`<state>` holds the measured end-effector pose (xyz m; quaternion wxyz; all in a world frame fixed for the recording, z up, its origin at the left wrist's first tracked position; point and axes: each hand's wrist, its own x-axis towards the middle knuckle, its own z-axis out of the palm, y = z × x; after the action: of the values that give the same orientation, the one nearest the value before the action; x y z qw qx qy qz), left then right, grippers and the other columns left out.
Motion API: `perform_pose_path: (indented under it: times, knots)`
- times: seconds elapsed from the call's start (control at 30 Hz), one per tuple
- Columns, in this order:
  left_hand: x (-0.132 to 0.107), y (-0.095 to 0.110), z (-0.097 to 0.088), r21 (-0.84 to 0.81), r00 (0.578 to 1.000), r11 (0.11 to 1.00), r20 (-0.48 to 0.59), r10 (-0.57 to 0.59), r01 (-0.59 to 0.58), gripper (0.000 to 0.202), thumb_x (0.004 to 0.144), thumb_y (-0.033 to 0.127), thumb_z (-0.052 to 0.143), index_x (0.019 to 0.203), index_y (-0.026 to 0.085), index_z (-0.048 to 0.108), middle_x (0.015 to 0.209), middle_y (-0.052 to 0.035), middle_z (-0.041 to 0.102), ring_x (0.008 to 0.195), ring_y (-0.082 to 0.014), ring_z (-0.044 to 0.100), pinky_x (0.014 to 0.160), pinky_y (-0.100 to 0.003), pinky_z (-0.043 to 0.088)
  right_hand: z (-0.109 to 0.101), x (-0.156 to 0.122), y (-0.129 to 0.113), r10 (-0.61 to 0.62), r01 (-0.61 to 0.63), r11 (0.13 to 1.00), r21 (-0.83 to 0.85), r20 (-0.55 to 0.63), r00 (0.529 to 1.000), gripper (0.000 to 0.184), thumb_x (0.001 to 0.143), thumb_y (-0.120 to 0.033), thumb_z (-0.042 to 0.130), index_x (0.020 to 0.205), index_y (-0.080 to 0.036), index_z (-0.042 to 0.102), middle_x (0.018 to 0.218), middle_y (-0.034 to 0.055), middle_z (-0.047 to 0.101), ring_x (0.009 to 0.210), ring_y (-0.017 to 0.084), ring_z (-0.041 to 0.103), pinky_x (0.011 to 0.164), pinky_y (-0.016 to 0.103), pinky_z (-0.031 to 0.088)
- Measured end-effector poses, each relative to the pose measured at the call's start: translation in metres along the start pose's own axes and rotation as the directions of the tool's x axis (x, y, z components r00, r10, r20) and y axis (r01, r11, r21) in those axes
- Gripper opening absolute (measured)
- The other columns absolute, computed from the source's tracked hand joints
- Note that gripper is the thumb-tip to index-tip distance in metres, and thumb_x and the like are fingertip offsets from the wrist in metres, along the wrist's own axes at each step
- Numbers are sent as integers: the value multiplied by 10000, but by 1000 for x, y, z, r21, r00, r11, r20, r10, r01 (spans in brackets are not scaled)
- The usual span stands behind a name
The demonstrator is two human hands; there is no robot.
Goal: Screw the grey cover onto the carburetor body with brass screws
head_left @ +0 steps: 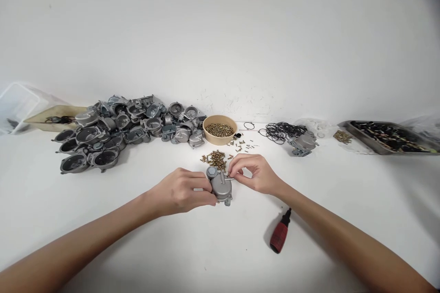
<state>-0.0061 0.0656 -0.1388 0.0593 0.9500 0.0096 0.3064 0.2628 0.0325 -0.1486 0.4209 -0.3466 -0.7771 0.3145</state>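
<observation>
Left hand (185, 191): grips the metal housing (222, 187)
Metal housing: between both hands
Right hand (231, 174): pinches a small brass piece (229, 174) against it
Red screwdriver (279, 236): below right hand

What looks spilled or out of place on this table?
Small brass-coloured pieces lie strewn beside the tan bowl, which holds many similar ones, so they look spilled, though perhaps deliberately set out. One black ring lies apart from the tangled black rings. Nothing looks clearly damaged.
</observation>
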Motion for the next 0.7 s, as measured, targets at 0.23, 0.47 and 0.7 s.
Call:
perform_pose_path:
  times: [0.23,0.47,0.7]
  knots:
    - [-2,-9,-4,-99,998,995,55,-21,26,128,994,210,638,901,200,725,862,-27,756,707,-137,669,577,-264,433,-5,2,-6,-3,5,999,-41,59,998,100,849,-107,708,810,-185,758,845,63,722,761,150,668,608,250,489]
    - [-3,-14,-7,-142,996,988,75,-48,58,163,1000,210,623,889,209,743,895,-42,752,714,-132,677,595,-251,460,-8,4,-13,-51,56,995,-83,66,997,126,849,-92,693,802,-189,759,844,63,730,761,152,687,673,268,545]
    - [-4,-16,-6,-166,995,983,78,-68,80,121,981,209,645,912,224,744,921,-51,753,740,-146,694,625,-254,497,-9,4,-15,-79,86,990,-112,70,994,149,861,-92,669,811,-202,757,846,61,730,746,153,688,670,274,562]
